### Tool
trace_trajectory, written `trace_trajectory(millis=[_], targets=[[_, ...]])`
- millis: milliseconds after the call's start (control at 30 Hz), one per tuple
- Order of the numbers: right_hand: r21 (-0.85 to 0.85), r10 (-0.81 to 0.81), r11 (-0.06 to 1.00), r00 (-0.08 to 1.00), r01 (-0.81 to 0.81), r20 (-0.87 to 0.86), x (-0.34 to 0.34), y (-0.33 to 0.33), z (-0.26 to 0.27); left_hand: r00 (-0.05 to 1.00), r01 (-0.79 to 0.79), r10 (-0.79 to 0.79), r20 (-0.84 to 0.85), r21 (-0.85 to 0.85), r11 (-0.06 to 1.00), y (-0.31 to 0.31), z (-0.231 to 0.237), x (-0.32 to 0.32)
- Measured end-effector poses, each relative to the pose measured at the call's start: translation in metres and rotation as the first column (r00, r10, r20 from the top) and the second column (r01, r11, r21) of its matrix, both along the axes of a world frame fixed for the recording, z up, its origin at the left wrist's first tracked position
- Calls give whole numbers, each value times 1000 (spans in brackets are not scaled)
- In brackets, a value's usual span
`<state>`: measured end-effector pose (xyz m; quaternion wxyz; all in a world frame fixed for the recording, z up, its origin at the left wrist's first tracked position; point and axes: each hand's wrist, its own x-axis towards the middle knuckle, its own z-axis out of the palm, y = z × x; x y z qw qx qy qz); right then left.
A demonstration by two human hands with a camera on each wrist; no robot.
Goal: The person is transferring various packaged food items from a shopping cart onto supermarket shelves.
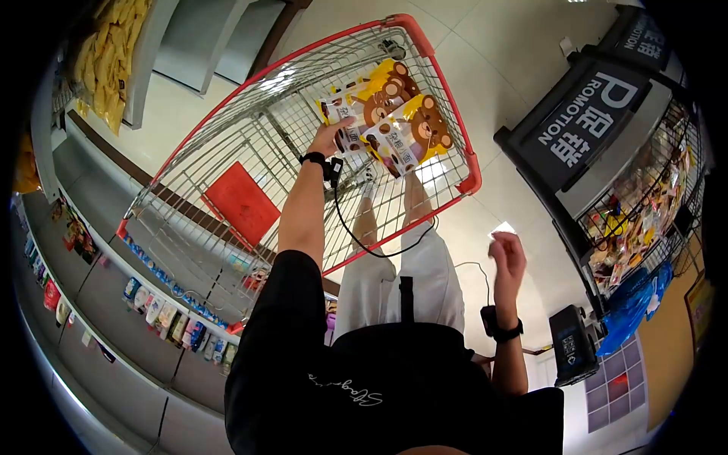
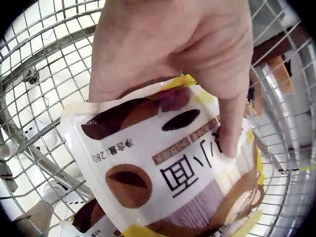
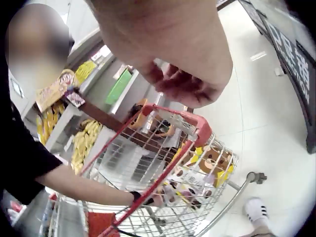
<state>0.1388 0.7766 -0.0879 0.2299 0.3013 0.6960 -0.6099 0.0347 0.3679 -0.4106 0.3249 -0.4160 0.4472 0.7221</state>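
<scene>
In the head view my left hand point(image 1: 329, 139) reaches into a red-rimmed wire shopping cart point(image 1: 472, 163). It grips the edge of a white, brown and yellow noodle packet point(image 2: 173, 177), its fingers bent over the top in the left wrist view. A second bear-printed noodle packet point(image 1: 426, 130) lies overlapping beside it in the cart. Part of another packet shows beneath the held one in the left wrist view. To the right of the cart, my right hand point(image 1: 508, 259) is raised with loosely curled fingers and nothing in it.
Shelves with small packaged goods point(image 1: 178, 322) run along the left, and yellow bags point(image 1: 110, 64) hang at the upper left. A black promotion stand point(image 1: 580, 125) with a wire basket of snacks point(image 1: 644, 220) stands at the right. A red flap point(image 1: 241, 205) sits in the cart.
</scene>
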Motion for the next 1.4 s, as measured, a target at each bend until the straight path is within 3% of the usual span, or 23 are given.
trace_trajectory(millis=[33,67,133,200,300,400,533,667,700,733,800,833,933,967,1067,1100,1133,1167,1200,1267,1333,1367,1400], targets=[[248,207,953,972,-175,-108,-8,-8,-13,999,-26,25,19,33,999,1,3,-1],[494,421,818,893,-296,-162,-21,-18,-27,1000,-7,6,9,72,997,1,-4,-4],[618,578,689,801,-379,-153,-39,-28,-63,999,32,-30,-11,142,989,-4,-18,-4],[354,442,865,874,-356,-201,-49,-38,-99,996,55,-54,67,-4,998,7,4,-15],[280,325,915,942,-290,-87,-60,-51,-116,999,39,-39,17,2,999,13,4,-12],[331,319,908,936,-258,-146,-62,-49,-130,982,52,-46,-186,31,998,24,12,-9],[332,311,909,941,-252,-136,-55,-46,-132,960,224,-207,-189,72,972,22,26,-19],[325,249,925,959,-195,-134,-52,-50,-141,966,206,-186,-181,101,973,44,23,-25],[306,246,936,947,-175,-208,-52,-51,-141,961,227,-225,-158,-8,974,54,23,-26],[296,251,936,951,-191,-180,-50,-52,-139,960,198,-194,-203,-1,980,62,22,-23],[276,273,934,951,-226,-144,-47,-49,-136,968,225,-233,-90,-91,970,68,40,-16],[267,290,932,947,-247,-136,-48,-47,-135,958,154,-199,-207,-218,964,73,33,-5],[155,355,933,909,-326,-220,-54,-36,-128,984,-17,-46,-172,-343,939,71,78,7],[56,366,930,924,-362,-105,-57,-29,-122,984,-36,-29,-177,-355,934,61,89,13],[442,524,821,784,-362,-332,-46,-14,-135,963,-180,70,-262,-427,886,13,122,40],[430,496,830,822,-355,-280,-53,-18,-109,966,-216,126,-227,-430,877,4,161,44],[465,542,804,778,-370,-318,-61,-24,-87,963,-254,185,-196,-433,865,-7,200,49],[501,584,778,730,-379,-355,-67,-30,-69,950,-296,217,-225,-423,857,-26,208,66],[534,625,751,680,-389,-384,-69,-37,-50,987,-159,158,-41,-447,880,-47,235,78],[282,572,819,744,-499,-346,-64,-63,-27,850,-513,473,-231,-163,843,-56,278,111],[1,592,787,754,-617,-286,-57,-93,-27,767,-602,605,-212,87,794,-64,316,141],[14,705,678,645,-734,-295,-53,-116,-14,723,-636,643,-252,120,762,-62,343,152],[-78,721,629,617,-774,-316,-47,-146,16,673,-669,681,-289,157,727,-59,363,166]])
